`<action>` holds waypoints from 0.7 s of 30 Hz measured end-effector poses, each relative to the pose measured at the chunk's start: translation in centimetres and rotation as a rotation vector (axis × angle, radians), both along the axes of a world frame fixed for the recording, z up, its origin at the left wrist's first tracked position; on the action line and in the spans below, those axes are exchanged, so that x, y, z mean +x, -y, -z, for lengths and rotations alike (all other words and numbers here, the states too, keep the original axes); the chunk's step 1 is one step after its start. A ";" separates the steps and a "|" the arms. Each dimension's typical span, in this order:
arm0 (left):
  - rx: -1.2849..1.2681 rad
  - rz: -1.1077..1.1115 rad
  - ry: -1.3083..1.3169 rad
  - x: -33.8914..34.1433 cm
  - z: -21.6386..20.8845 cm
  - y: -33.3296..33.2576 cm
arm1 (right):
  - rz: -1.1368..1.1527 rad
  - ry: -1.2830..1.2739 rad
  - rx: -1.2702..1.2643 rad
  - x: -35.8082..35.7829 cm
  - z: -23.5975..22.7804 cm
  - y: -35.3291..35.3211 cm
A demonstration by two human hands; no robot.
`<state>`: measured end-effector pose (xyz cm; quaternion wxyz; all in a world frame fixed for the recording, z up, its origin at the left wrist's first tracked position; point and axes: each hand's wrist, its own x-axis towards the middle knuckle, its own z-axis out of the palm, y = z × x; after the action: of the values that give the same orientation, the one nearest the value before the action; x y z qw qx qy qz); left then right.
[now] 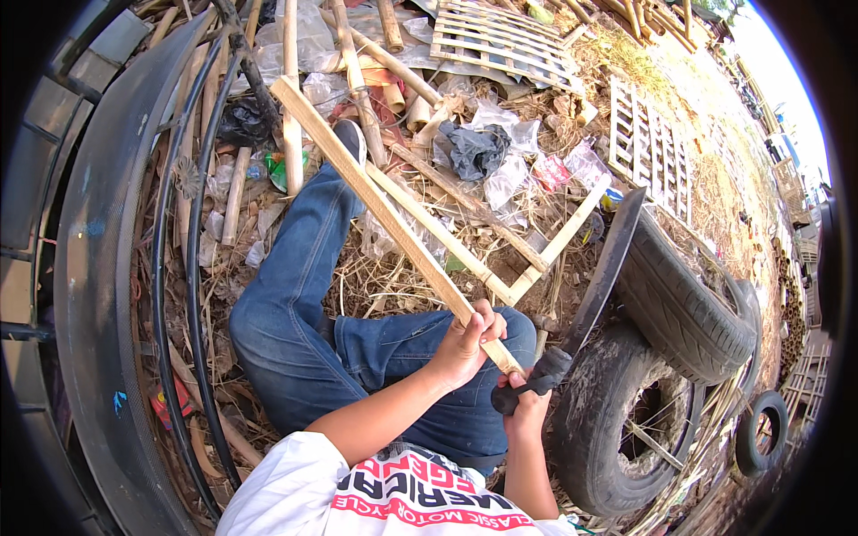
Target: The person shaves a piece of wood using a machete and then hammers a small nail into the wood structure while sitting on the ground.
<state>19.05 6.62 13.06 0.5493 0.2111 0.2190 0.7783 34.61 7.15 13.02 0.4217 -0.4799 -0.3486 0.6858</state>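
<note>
My left hand (460, 348) is closed around a long pale bamboo strip (375, 196) near its lower end. The strip slants up to the far left, over my bent leg in blue jeans. In my right hand (527, 413) is a machete (601, 284), gripped by its black wrapped handle. Its dark blade points up and to the right. The strip's lower end lies right beside the right hand and handle; whether they touch I cannot tell. Beyond my knee, two more pale strips (559, 239) meet at a corner on the ground.
Old tyres (684, 299) lean and lie close on my right, with a smaller tyre (762, 433) farther out. To my left stand black metal tubes (198, 277) and a long black panel (107, 268). Plastic litter, straw and bamboo poles (292, 98) cover the ground ahead, with slatted panels (500, 43) beyond.
</note>
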 end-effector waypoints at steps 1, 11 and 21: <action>0.002 0.013 0.001 0.1 0.0 0.1 | 0.016 -0.039 -0.009 0.2 -0.2 -0.1; -0.133 0.627 -1.274 -6.3 -7.5 5.5 | 0.093 0.016 0.187 7.0 -3.7 -4.8; -0.407 0.883 -2.038 -14.6 -7.3 -4.6 | 0.207 0.343 0.444 13.4 -11.1 -8.2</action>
<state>4.45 11.20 20.38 0.3657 0.7131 0.5941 -0.0691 48.00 15.32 24.10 0.5191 -0.5175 -0.5056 0.4552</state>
